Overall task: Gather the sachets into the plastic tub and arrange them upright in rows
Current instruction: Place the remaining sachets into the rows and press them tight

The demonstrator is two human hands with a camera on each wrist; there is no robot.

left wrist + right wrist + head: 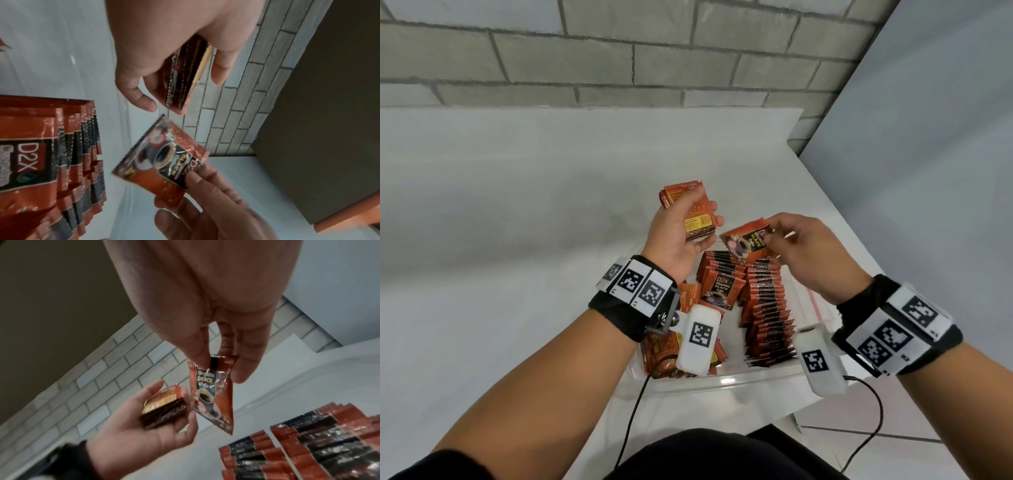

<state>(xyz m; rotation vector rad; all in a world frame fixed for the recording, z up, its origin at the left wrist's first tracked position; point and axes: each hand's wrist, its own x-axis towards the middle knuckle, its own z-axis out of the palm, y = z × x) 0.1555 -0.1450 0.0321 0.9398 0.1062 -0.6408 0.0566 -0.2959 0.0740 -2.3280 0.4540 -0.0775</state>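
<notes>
One plastic tub is seen; inside it, two upright sachet rows; above it, one single sachet and one sachet bundle.

Plastic tub — on the desk, near its front edge, directly before the person. In the tub: sachet rows standing on edge along the right side; a shorter row to their left, toward the far end; loose sachets lying at the near left. Above the tub's far end: left hand with a stack of sachets; right hand just to its right with a single sachet — the two apart. Brick wall behind the desk.
</notes>
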